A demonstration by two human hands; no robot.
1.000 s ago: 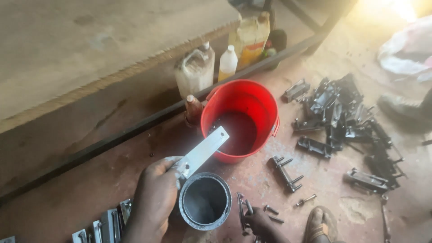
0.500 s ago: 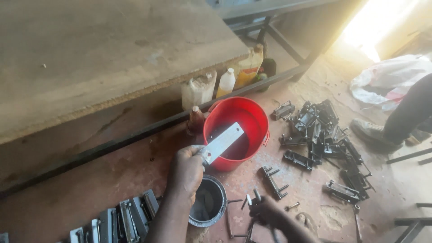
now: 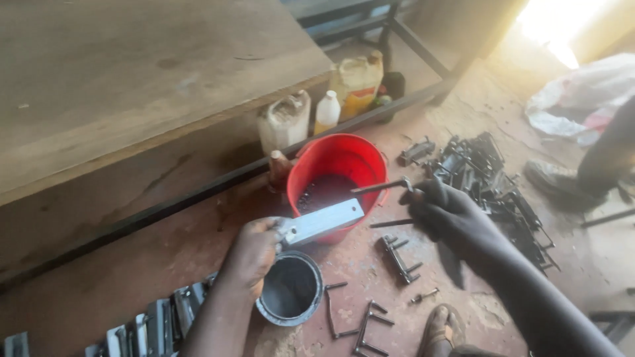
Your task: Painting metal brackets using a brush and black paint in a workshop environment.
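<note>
My left hand grips a flat silvery metal bar that points right, over the near rim of a red bucket and above a small grey tin can with dark liquid. My right hand, dark and grimy, is raised to the right of the bucket and holds a thin U-shaped metal rod, one leg reaching toward the bucket's mouth. More U-shaped rods lie on the floor between the hands and near my sandalled foot.
A wooden workbench fills the upper left, with plastic jugs and bottles beneath it. A heap of dark metal parts lies right of the bucket. Painted pieces line the bottom left. Another person's shoe stands at the far right.
My right hand has come up from the floor with a U-shaped rod and now reaches toward the bucket. The left hand with the bar has tilted it flatter, staying over the can.
</note>
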